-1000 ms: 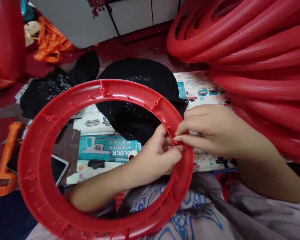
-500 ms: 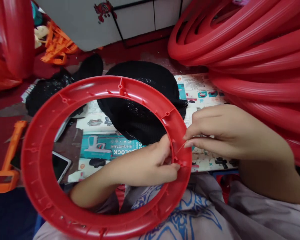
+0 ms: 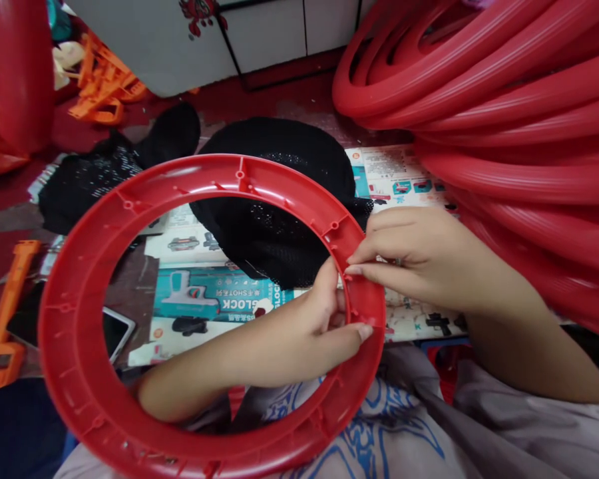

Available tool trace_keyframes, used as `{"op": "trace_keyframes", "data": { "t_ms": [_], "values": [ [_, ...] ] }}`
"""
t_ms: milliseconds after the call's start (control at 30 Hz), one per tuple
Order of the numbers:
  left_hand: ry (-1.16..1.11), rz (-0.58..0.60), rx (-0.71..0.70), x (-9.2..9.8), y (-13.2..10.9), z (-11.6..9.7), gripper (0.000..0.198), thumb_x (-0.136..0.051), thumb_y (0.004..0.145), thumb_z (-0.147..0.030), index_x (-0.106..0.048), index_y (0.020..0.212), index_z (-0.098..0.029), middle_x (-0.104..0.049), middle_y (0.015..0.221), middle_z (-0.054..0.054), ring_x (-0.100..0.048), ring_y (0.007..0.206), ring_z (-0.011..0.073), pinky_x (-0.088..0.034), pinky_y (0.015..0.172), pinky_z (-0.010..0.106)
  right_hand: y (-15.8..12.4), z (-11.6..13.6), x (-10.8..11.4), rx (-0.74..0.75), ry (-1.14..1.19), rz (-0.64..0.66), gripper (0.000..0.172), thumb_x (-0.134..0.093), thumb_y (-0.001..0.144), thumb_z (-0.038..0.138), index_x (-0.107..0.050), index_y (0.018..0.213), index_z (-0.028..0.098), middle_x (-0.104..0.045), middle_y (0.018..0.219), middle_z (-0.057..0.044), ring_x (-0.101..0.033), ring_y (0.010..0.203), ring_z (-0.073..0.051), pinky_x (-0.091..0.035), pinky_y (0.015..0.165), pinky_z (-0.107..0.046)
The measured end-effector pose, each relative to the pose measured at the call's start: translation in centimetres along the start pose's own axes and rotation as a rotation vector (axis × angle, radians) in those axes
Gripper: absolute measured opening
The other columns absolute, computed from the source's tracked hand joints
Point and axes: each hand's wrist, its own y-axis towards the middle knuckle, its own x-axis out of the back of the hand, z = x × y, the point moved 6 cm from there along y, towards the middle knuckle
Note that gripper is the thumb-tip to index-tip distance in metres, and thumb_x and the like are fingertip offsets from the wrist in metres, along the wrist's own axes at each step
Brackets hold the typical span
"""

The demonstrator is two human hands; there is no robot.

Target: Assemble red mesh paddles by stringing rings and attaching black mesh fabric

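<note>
Gripping hand, head view: the left hand is closed on the red ring, clamping the inner wall between thumb and fingers.
Left thumb: laid over the channel, tip pressed to the ring near a rib.
Left fingers: forefinger along the inner wall, the others curled below the wall and partly hidden.
Right hand: just beyond the left thumb, at the same section of ring; thumb and forefinger tips drawn close together at the inner wall. Whether a small item is pinched between them cannot be told.
Red ring: ribbed channel facing the camera; the grip sits on its right-hand section, the remainder extending leftward.
Loose bits: in the channel, at the near section, left of and below the grip.
Black cloth: beyond the grip, partly covered by the ring.
Printed sheet: under the black cloth, beyond and below the grip.
Red tubes: stacked beyond and to the right of the grip.
Orange part: well apart from the grip, left of the ring.
</note>
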Motion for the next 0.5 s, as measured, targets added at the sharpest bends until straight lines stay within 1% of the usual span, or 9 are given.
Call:
{"op": "trace_keyframes", "data": {
  "t_ms": [33,100,133,200,267,300,367,400,500],
  "values": [
    [-0.1,-0.033,-0.021,0.1,0.1,-0.1,0.053,-0.052,0.093,-0.03,-0.024,0.137,-0.025,-0.057,0.108,0.006,-0.059,0.103,0.0199,-0.053,0.083,0.032,0.0,0.0,0.0,-0.013,-0.005,0.009,0.019,-0.058,0.089,0.019,-0.071,0.076,0.016,-0.063,0.071,-0.001,-0.054,0.066,-0.01,-0.035,0.063,-0.023],
    [-0.255,-0.129,-0.087,0.5,0.5,-0.1,0.036,-0.055,0.092,-0.03,-0.039,0.123,-0.023,-0.058,0.106,0.004,-0.059,0.1,0.0167,-0.052,0.083,0.028,0.0,0.0,0.0,-0.024,-0.005,0.016,0.019,-0.058,0.089,0.021,-0.072,0.078,0.016,-0.063,0.072,-0.001,-0.054,0.066,-0.01,-0.034,0.061,-0.023],
    [-0.303,-0.183,-0.122,0.8,0.7,-0.1,0.03,-0.057,0.091,-0.029,-0.043,0.116,-0.022,-0.058,0.104,0.003,-0.059,0.097,0.0149,-0.052,0.082,0.026,0.0,0.1,-0.1,-0.025,-0.004,0.018,0.018,-0.058,0.089,0.021,-0.073,0.078,0.017,-0.063,0.072,-0.001,-0.054,0.065,-0.01,-0.033,0.061,-0.022],
    [-0.345,-0.279,-0.188,1.4,1.1,0.1,0.03,-0.059,0.088,-0.023,-0.041,0.111,-0.022,-0.058,0.099,0.0,-0.06,0.088,0.0112,-0.052,0.076,0.022,0.1,0.0,-0.1,-0.042,-0.024,0.008,0.017,-0.059,0.088,0.022,-0.073,0.078,0.017,-0.062,0.07,0.0,-0.054,0.064,-0.01,-0.031,0.059,-0.023],
    [-0.319,-0.331,-0.229,1.8,1.3,0.1,0.038,-0.059,0.085,-0.015,-0.035,0.112,-0.024,-0.057,0.096,-0.003,-0.06,0.081,0.0088,-0.051,0.07,0.02,0.1,-0.2,-0.1,-0.075,-0.043,-0.006,0.016,-0.061,0.087,0.024,-0.073,0.08,0.017,-0.062,0.068,0.0,-0.053,0.061,-0.01,-0.031,0.057,-0.023],
    [-0.282,-0.347,-0.228,1.9,1.3,0.2,0.04,-0.057,0.084,-0.013,-0.032,0.113,-0.025,-0.056,0.095,-0.004,-0.06,0.079,0.0083,-0.05,0.068,0.019,0.1,-0.4,0.0,-0.083,-0.033,-0.003,0.015,-0.061,0.087,0.024,-0.072,0.08,0.017,-0.062,0.067,0.001,-0.053,0.06,-0.01,-0.032,0.057,-0.023],
    [-0.157,-0.336,-0.165,2.1,1.2,0.2,0.04,-0.056,0.084,-0.014,-0.029,0.112,-0.025,-0.055,0.095,-0.004,-0.059,0.078,0.0089,-0.049,0.065,0.02,0.0,-0.5,0.3,-0.062,0.022,0.005,0.013,-0.061,0.087,0.021,-0.072,0.082,0.017,-0.064,0.069,0.001,-0.054,0.061,-0.009,-0.035,0.059,-0.023],
    [-0.074,-0.302,-0.109,2.1,1.1,0.3,0.041,-0.056,0.083,-0.015,-0.029,0.112,-0.024,-0.054,0.094,-0.003,-0.059,0.078,0.0099,-0.049,0.064,0.021,-0.1,-0.5,0.6,-0.03,0.064,0.015,0.013,-0.06,0.087,0.019,-0.071,0.082,0.018,-0.065,0.07,0.001,-0.055,0.062,-0.009,-0.037,0.06,-0.022],
    [0.158,-0.123,0.031,1.5,0.7,0.4,0.042,-0.058,0.081,-0.019,-0.03,0.112,-0.021,-0.055,0.095,0.0,-0.058,0.082,0.0147,-0.051,0.067,0.027,-0.5,0.0,1.1,0.105,0.212,0.117,0.017,-0.056,0.089,0.014,-0.072,0.084,0.019,-0.064,0.072,0.001,-0.056,0.065,-0.008,-0.041,0.061,-0.02]
  ]
}}
